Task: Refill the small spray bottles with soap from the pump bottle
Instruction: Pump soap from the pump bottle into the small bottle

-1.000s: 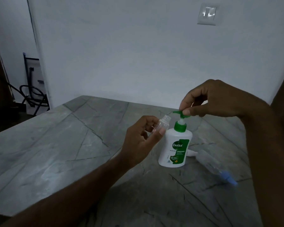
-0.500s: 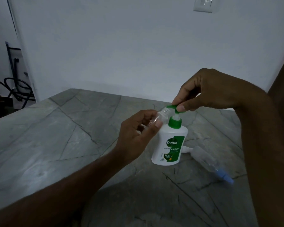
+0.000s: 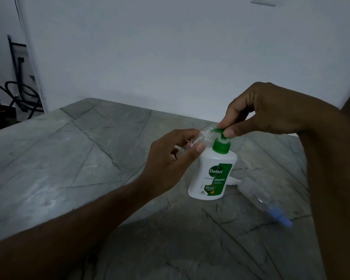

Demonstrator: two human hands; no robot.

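A white Dettol pump bottle (image 3: 211,174) with a green pump head (image 3: 219,131) stands upright on the grey marble table (image 3: 69,158). My right hand (image 3: 259,110) pinches the pump head from above between thumb and fingertips. My left hand (image 3: 170,158) grips a small clear spray bottle (image 3: 203,139) without its cap, tilted, its open neck right at the pump's spout. A second small clear spray bottle (image 3: 257,196) with a blue cap lies on its side to the right of the pump bottle. A small white piece (image 3: 233,181) lies behind the pump bottle.
A white wall runs close behind the table. At the far left, beyond the table's edge, a dark metal stand with black cables (image 3: 18,91) is on the floor. The table's surface stretches bare to the left of my left arm.
My left hand has brought the small bottle's open neck up to the pump spout. My right hand stays pinched on the pump head, which sits lower than before.
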